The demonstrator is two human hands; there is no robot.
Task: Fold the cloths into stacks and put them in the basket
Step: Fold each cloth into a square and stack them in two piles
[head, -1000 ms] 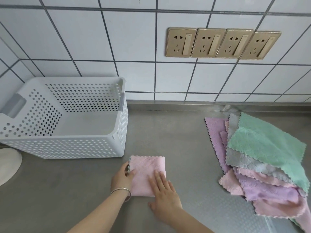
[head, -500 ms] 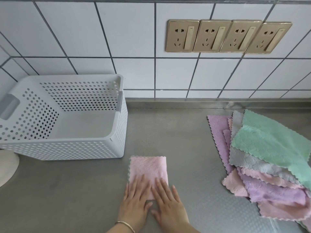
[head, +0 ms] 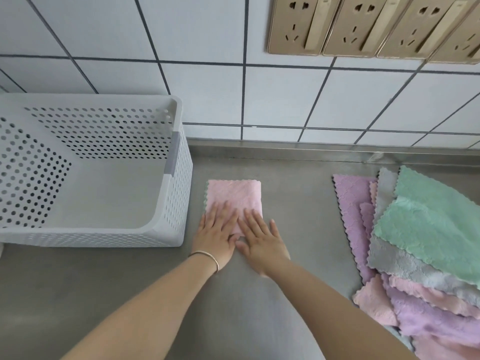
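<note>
A folded pink cloth (head: 233, 194) lies flat on the steel counter, just right of the white perforated basket (head: 179, 203). My left hand (head: 217, 233) and my right hand (head: 261, 239) lie side by side, palms down, fingers straight, pressing on the cloth's near half. The basket holds nothing that I can see. At the right a loose pile of unfolded cloths spreads out, with a green cloth (head: 431, 224) on top, a grey cloth (head: 405, 266) under it and purple (head: 350, 203) and pink ones below.
The tiled wall with a row of gold sockets (head: 363, 27) closes off the back of the counter (head: 293, 183). A strip of bare steel separates the folded cloth from the pile.
My left hand moved from the cloth's left edge onto its top, beside the right hand. Both hands now lie flat on it, and the view has shifted closer.
</note>
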